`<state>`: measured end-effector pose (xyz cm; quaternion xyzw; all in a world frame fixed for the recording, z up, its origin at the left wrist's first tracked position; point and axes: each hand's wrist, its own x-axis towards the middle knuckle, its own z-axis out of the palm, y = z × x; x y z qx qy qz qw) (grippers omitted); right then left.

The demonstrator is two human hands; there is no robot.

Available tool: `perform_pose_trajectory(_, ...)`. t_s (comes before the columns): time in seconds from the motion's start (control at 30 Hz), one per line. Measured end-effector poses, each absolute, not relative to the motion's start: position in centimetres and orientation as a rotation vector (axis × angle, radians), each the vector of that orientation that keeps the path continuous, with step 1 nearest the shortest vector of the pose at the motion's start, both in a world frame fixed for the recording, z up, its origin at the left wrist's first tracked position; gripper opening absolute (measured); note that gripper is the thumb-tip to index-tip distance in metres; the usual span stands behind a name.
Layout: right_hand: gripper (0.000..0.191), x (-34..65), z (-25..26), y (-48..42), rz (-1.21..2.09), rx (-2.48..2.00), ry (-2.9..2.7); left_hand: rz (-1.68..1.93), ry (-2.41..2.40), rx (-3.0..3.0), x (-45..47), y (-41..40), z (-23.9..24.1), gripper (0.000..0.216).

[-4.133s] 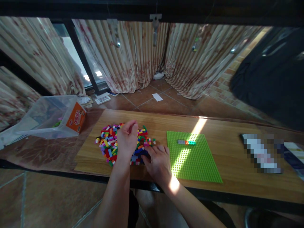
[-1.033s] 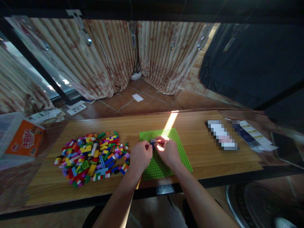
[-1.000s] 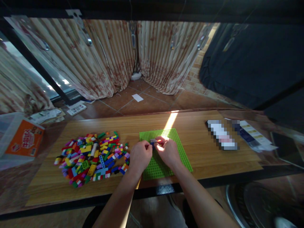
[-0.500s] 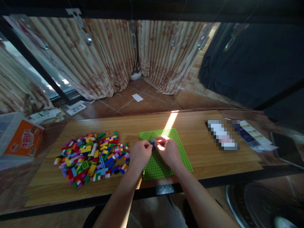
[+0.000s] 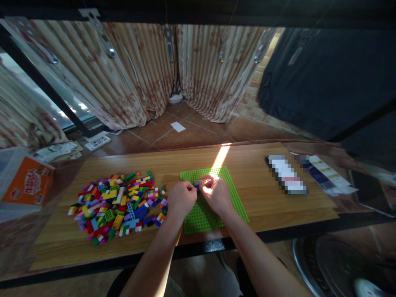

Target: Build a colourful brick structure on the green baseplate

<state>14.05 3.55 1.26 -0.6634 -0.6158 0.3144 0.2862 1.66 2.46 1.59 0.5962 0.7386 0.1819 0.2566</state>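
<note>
A green studded baseplate [image 5: 202,218] lies on the wooden table, partly covered by my hands. Over its upper part is a small cluster of toy bricks [image 5: 198,182], with grey, dark blue and some orange and green showing. From the left, my left hand [image 5: 182,199] pinches the dark blue side with thumb and forefinger. My right hand [image 5: 218,194] closes its fingers on the cluster's other end, in a patch of sunlight. The fingers hide much of the cluster, and whether it touches the baseplate I cannot tell.
A loose pile of coloured toy bricks [image 5: 114,206] spreads left of the baseplate. To the right lies a phone [image 5: 286,175], with printed papers [image 5: 331,175] beyond it. A clear plastic box with an orange label [image 5: 29,181] stands off the table's left end.
More of the orange and green on the bricks shows as the right fingers shift slightly downward. Both hands stay at the cluster. The whole view has moved a little.
</note>
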Motion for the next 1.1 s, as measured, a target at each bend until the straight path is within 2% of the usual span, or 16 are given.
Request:
perform_pose_trajectory(0.5, 0.023, 13.9, 1.1, 4.0, 0.781, -1.825, -1.683, 0.389, 2.031, 1.581, 1.6, 3.8, 1.7, 0.016)
perform_pose_trajectory(0.83, 0.034, 15.0, 0.8, 4.2, 0.930, -1.767, -1.661, 0.503, 1.868, 1.665, 0.8, 2.6, 1.9, 0.017)
perform_pose_trajectory(1.1, 0.036, 15.7, 1.2, 3.4, 0.877, -1.756, -1.790, 0.475, 1.838, 1.712, 0.2, 1.7, 2.4, 0.016)
